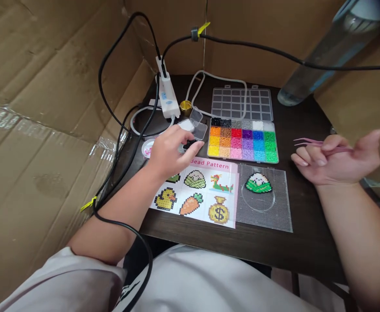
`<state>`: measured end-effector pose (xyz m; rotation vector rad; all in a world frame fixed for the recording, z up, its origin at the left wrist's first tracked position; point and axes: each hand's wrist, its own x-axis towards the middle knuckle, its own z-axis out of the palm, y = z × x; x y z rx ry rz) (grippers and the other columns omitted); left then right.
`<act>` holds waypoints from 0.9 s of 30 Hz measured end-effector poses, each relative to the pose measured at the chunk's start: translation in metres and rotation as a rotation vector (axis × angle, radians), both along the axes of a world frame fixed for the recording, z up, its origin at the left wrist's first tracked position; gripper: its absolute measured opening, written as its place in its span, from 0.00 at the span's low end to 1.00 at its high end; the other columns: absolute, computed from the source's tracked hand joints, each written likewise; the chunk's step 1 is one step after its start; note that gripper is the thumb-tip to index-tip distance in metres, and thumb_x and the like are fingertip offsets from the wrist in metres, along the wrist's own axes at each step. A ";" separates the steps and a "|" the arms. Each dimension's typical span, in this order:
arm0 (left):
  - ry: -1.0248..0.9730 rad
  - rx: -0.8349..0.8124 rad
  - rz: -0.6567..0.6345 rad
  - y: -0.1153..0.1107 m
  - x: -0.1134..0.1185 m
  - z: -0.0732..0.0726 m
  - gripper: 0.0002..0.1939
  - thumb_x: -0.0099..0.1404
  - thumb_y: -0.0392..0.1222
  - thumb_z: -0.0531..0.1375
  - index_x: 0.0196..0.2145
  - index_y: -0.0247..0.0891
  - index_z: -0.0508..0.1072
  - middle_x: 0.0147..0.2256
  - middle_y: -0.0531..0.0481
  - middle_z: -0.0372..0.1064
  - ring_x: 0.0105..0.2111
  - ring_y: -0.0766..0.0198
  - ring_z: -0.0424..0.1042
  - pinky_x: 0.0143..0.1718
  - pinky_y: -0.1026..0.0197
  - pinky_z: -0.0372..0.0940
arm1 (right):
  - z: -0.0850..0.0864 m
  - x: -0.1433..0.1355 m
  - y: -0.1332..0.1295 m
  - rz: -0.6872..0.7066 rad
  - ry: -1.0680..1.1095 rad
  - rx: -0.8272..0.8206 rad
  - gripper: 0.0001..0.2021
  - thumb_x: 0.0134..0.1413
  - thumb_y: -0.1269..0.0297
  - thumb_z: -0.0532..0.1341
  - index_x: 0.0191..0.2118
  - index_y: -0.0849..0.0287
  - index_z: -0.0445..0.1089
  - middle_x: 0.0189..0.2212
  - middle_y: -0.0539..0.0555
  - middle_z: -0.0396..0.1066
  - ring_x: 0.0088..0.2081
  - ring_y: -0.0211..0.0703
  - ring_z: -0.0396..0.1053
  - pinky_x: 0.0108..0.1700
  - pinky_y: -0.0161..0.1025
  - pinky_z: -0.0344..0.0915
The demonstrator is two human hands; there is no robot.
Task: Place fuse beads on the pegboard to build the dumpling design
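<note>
My left hand reaches over the top edge of the pattern sheet. Its thumb and fingers curve around a small clear box of black beads, which they partly hide. At the right, my right hand is turned palm up, with pink tweezers held under its curled fingers and the tips pointing left. A bead rice ball in white and green with a dark outline lies on the clear pegboard. Beside the board is the Bead Pattern sheet, with several printed designs.
Behind the sheet stands an open bead case with many colours, its clear lid folded back. Small clear boxes, a gold cup and a white power strip sit farther left. Black cables loop overhead and across my left arm.
</note>
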<state>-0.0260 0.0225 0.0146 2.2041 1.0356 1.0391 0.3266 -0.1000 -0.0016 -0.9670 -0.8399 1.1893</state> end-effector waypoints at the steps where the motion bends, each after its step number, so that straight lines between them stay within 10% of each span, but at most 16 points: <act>1: -0.063 -0.010 -0.061 -0.004 0.001 0.002 0.10 0.57 0.44 0.66 0.22 0.38 0.73 0.22 0.52 0.62 0.24 0.66 0.59 0.30 0.62 0.54 | 0.000 0.000 0.000 -0.002 -0.004 -0.003 0.26 0.39 0.30 0.63 0.18 0.50 0.73 0.06 0.48 0.51 0.12 0.34 0.51 0.21 0.37 0.51; 10: 0.056 -0.417 -0.785 -0.036 0.019 0.001 0.22 0.64 0.40 0.58 0.14 0.37 0.61 0.17 0.55 0.52 0.19 0.69 0.52 0.24 0.63 0.49 | -0.001 0.004 -0.001 -0.006 0.005 0.014 0.24 0.44 0.34 0.63 0.18 0.50 0.73 0.07 0.49 0.57 0.14 0.36 0.53 0.22 0.39 0.51; 27: 0.180 -0.454 -0.654 -0.033 0.029 -0.014 0.16 0.66 0.44 0.57 0.22 0.35 0.72 0.19 0.55 0.60 0.20 0.71 0.56 0.22 0.67 0.50 | 0.000 -0.002 -0.002 -0.075 0.100 0.000 0.16 0.51 0.45 0.64 0.25 0.51 0.75 0.12 0.49 0.64 0.17 0.36 0.54 0.23 0.39 0.50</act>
